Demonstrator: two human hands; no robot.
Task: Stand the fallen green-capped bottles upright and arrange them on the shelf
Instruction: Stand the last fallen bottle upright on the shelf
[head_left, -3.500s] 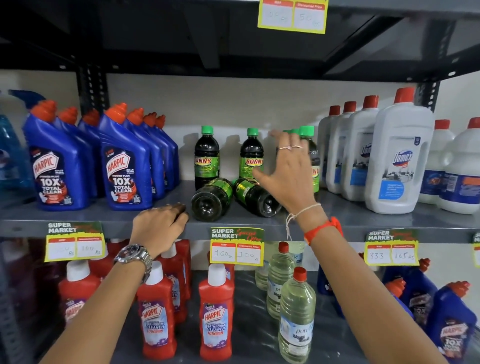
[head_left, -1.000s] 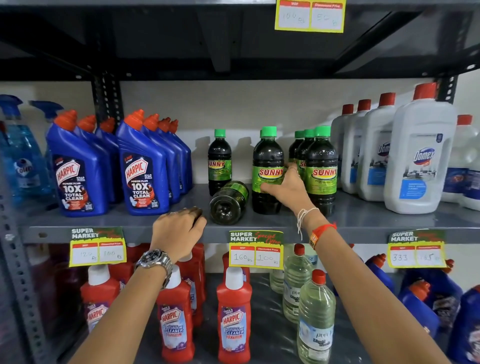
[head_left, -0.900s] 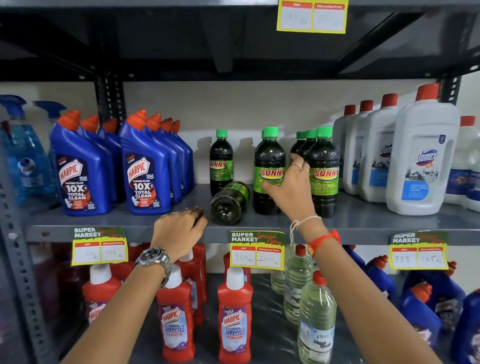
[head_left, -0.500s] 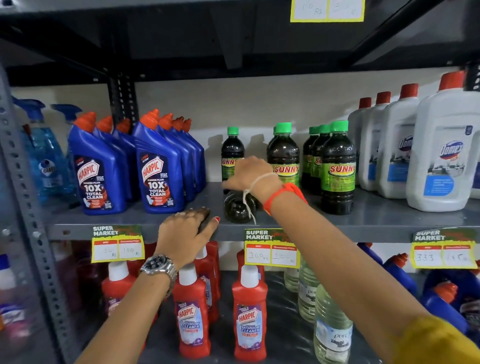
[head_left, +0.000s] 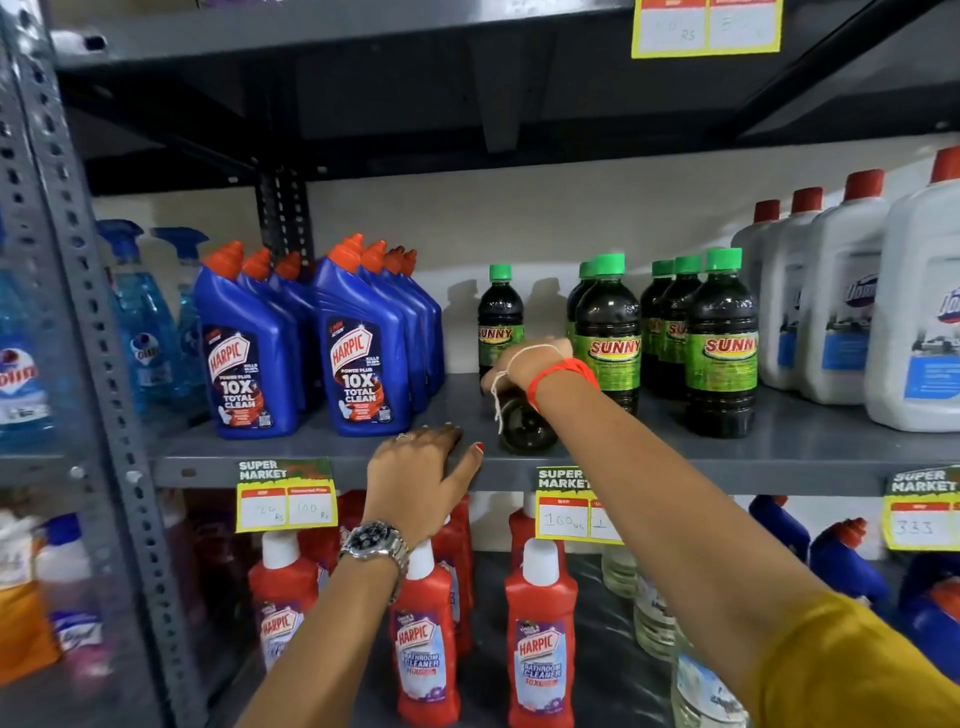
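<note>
One dark green-capped Sunny bottle (head_left: 524, 428) lies on its side on the grey metal shelf (head_left: 805, 447), its base facing me. My right hand (head_left: 524, 361) reaches over its far part and closes around it; the fingers are mostly hidden behind my wrist. Several Sunny bottles stand upright: a lone one (head_left: 500, 322) at the back left, a pair (head_left: 608, 332) in the middle, a row (head_left: 722, 343) to the right. My left hand (head_left: 421, 467) rests flat on the shelf's front edge, holding nothing.
Blue Harpic bottles (head_left: 358, 353) crowd the shelf to the left, white Domex jugs (head_left: 841, 312) to the right. Price tags (head_left: 284, 493) hang on the shelf lip. Red Harpic bottles (head_left: 540, 644) stand on the lower shelf. A grey upright post (head_left: 88, 322) is at far left.
My right hand let go of the bottle it had just stood upright in the middle and moved left onto the lying bottle. The view has moved closer. The left hand stayed put.
</note>
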